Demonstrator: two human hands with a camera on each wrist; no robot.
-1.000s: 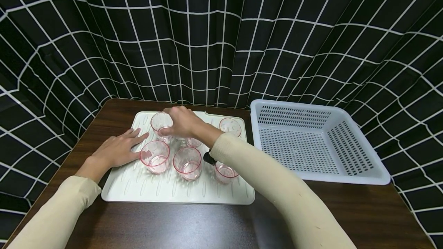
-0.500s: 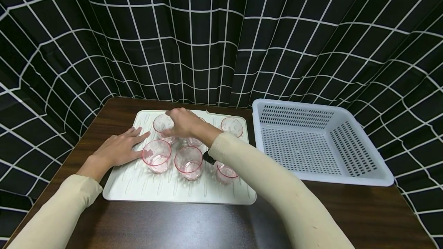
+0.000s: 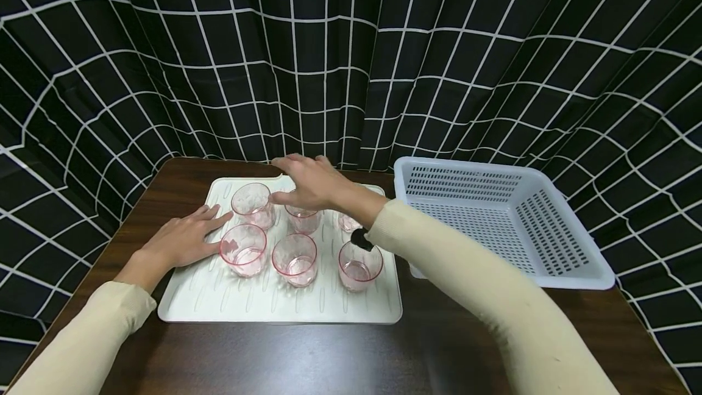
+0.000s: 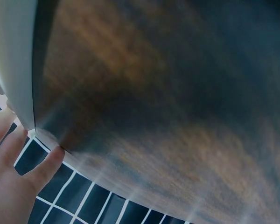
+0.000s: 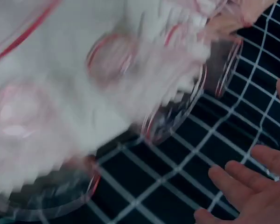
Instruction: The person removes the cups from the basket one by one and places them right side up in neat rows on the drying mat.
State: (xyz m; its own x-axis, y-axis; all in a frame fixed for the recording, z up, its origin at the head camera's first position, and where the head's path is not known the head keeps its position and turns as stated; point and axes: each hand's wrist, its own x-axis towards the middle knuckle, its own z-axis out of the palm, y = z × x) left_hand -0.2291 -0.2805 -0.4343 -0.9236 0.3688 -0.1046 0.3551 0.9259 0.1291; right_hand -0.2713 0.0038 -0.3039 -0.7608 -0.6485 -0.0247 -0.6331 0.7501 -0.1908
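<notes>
Several clear glasses with pink rims stand upright in two rows on a white ridged tray (image 3: 219, 303). My left hand (image 3: 181, 238) rests at the tray's left side with fingers spread, its thumb tip at the front-left glass (image 3: 243, 255) and its fingertips near the back-left glass (image 3: 258, 209). Above the back row, my right hand (image 3: 315, 185) holds nothing; its fingers reach out over the back-middle glass (image 3: 303, 221). The right wrist partly hides the back-right glass (image 3: 348, 223). In the right wrist view the fingers (image 5: 233, 186) are apart from the blurred glasses.
A pale blue perforated plastic basket (image 3: 466, 224) stands right of the tray, with nothing in it. Both sit on a dark wooden table (image 3: 274, 358). A black curtain (image 3: 307, 78) with a white grid hangs close behind the table.
My right hand has come away from the back-left glass, rising and moving right with its fingers spread. The front-right glass now shows fully. My left hand stays in place.
</notes>
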